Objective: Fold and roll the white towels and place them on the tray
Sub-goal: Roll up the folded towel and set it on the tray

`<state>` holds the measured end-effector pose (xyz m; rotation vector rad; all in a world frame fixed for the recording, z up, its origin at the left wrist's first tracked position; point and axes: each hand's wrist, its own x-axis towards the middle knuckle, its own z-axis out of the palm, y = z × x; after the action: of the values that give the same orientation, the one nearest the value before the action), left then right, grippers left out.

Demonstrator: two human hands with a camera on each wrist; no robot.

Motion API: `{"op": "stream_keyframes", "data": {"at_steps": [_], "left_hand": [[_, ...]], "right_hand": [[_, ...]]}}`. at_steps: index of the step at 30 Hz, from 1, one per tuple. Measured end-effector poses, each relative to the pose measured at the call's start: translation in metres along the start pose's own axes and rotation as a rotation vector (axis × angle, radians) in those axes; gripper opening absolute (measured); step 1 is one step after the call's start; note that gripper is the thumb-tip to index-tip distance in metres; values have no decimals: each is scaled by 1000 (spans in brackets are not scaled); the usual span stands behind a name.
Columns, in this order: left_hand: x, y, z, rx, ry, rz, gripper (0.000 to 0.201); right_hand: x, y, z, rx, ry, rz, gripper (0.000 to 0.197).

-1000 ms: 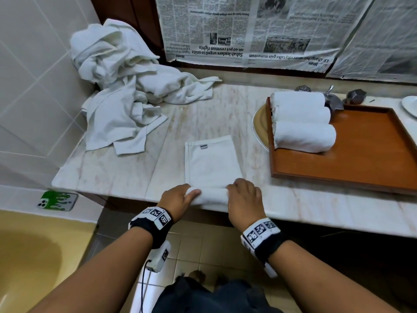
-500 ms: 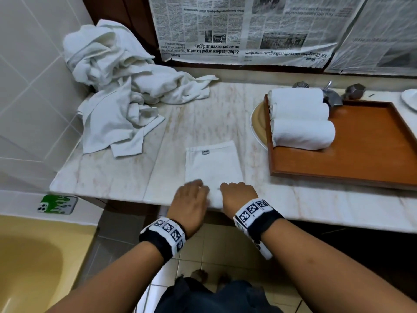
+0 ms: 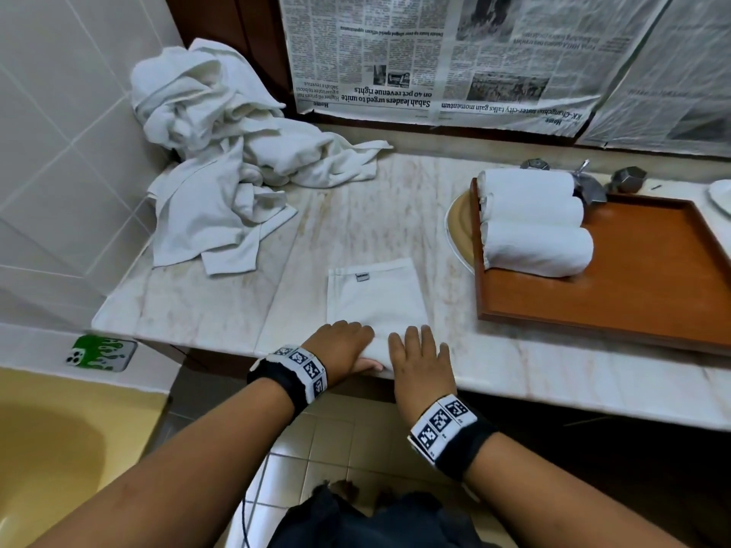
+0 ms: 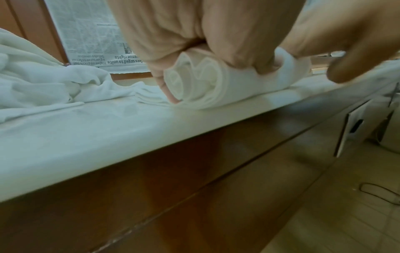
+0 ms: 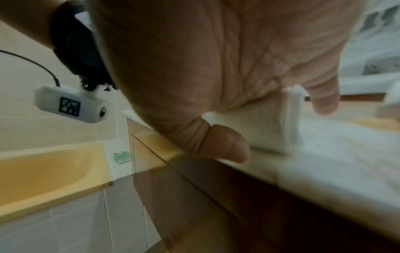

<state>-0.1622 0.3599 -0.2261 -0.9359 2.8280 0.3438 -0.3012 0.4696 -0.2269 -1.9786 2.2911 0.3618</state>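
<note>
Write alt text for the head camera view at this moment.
Both hands, left hand and right hand, press on the rolled near end of a folded white towel at the marble counter's front edge. Three rolled towels lie on a wooden tray to the right; unfolded towels are heaped at back left.

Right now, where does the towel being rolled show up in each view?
Head: towel at bottom centre on the counter, its rolled near end under the left hand and right hand.
Left wrist: upper centre, the roll's spiral end facing the camera.
Right wrist: right of centre, the roll under the palm, blurred.
Shared landmark: the counter's front edge.
</note>
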Motion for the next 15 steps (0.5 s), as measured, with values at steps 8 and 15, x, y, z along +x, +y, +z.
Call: {"op": "stream_keyframes", "data": {"at_steps": [8,15], "left_hand": [[-6,1,16,5,186,53,71],[-31,17,47,158,403,0,67]], "right_hand": [[19,22,-17,97,57,-84,47],[48,36,-38,165,-198,-200,34]]}}
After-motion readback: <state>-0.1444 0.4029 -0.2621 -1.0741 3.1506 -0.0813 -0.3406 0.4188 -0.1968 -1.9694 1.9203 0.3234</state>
